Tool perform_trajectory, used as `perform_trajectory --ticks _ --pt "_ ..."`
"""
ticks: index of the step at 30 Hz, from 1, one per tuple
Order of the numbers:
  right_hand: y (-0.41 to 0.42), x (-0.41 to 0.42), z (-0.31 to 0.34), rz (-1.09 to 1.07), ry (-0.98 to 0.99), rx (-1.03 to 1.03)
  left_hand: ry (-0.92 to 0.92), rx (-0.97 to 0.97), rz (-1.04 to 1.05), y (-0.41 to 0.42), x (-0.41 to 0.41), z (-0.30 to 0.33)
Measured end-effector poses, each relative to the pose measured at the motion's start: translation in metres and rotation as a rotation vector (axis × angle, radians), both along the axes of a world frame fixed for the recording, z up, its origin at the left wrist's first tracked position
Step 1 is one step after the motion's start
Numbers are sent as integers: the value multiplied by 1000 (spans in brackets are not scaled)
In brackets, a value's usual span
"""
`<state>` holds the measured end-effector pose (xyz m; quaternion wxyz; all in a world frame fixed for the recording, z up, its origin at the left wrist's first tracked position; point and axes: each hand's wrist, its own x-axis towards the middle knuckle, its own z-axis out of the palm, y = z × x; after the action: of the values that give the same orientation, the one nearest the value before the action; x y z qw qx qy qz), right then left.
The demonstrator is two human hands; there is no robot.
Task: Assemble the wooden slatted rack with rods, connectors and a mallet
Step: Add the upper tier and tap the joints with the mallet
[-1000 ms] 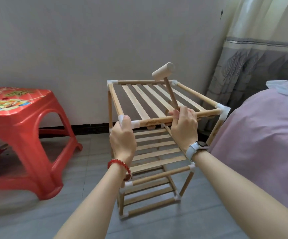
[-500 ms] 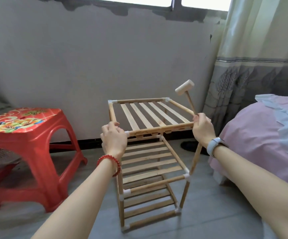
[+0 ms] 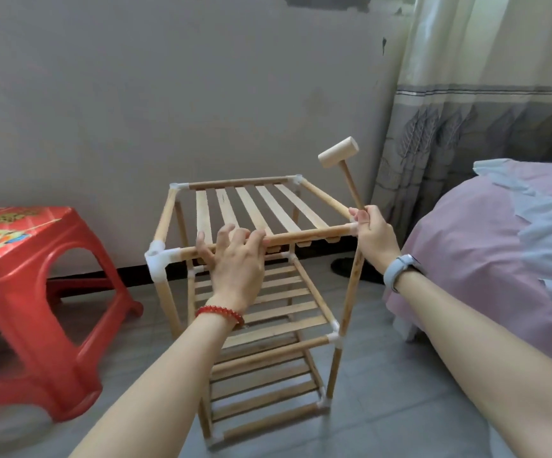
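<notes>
Standing on the floor by the wall, the wooden rack is between the red stool and the bed. My left hand rests on its top front rod, fingers spread. My right hand grips the mallet at the rack's front right corner.

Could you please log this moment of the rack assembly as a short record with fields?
rack: upright on the floor, three slatted tiers, white connectors at the corners
left hand: fingers spread, resting on the top front rod
right hand: grips the mallet by its handle at the top right front corner, head raised
stool: red, left of the rack
bed: pink cover, right of the rack
</notes>
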<state>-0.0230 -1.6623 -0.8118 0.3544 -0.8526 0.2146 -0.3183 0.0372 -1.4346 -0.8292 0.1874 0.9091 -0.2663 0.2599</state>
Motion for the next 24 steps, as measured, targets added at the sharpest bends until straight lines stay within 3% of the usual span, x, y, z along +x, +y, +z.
perform_trajectory --ticks 6,11,14,19,21,24 --pt "31 -16 -10 30 31 -224 -53 -39 16 32 15 -4" --pt "29 -41 7 114 112 29 25 -15 45 23 -11 -3" --pt "28 -67 15 -19 0 -91 39 100 -25 8 -21 1" --pt "10 -102 70 -104 329 -348 19 159 -51 -26 -36 6" --pt "9 -111 92 -147 247 -398 10 164 -46 -30 -37 4" --pt "23 -127 101 -271 -80 -406 -23 143 -55 -30 -31 3"
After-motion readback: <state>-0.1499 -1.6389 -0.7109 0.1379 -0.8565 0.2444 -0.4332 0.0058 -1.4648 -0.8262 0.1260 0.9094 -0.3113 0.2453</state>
